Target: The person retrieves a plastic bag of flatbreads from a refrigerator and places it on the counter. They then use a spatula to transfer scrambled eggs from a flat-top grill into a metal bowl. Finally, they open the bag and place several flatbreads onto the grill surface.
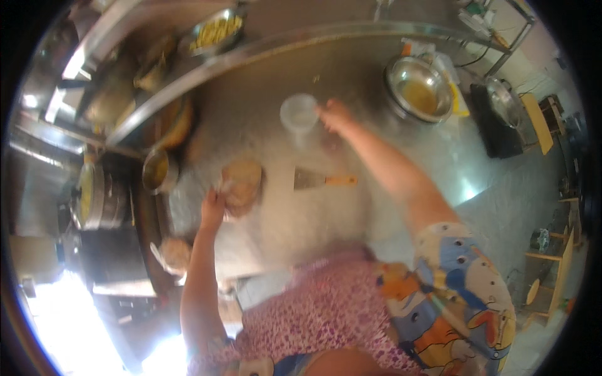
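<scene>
My right hand grips the rim of a small translucent plastic bowl over the metal worktop. Whether the bowl touches the top, I cannot tell. On the left, my left hand pinches the near edge of a brown bundle, which looks like a plastic bag with something inside; blur hides its contents. Between my hands and closer to me lies a scraper with a wide flat blade and a wooden handle, touched by neither hand.
Stacked steel bowls, the upper one holding yellowish liquid, stand at the right. A raised shelf crosses the back, with a tray of yellow pieces on it. A metal pot sits left, near a lidded pot.
</scene>
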`<action>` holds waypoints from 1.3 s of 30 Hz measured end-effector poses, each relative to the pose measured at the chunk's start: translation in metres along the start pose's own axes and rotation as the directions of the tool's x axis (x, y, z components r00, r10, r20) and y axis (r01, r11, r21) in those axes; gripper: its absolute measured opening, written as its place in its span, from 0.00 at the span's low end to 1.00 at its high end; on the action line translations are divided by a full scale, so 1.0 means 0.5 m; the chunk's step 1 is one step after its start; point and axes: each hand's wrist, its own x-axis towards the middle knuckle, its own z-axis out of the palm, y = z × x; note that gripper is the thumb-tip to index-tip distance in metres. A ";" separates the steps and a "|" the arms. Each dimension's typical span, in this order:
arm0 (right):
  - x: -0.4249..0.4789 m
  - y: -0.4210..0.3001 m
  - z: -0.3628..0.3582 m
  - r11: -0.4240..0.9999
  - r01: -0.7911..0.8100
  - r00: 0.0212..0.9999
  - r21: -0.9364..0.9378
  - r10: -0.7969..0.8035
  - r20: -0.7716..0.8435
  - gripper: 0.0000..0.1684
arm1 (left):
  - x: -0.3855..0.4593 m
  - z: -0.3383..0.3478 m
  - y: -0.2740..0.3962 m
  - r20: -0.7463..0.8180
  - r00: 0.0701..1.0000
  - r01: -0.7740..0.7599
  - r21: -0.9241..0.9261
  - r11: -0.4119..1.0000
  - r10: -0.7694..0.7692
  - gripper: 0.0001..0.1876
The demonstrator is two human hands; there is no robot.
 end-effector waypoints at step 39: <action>-0.348 -0.292 0.212 0.897 0.353 0.726 0.265 -0.442 0.528 0.18 | -0.351 -0.184 0.015 -0.195 0.974 0.049 -0.313 0.949 -0.115 0.11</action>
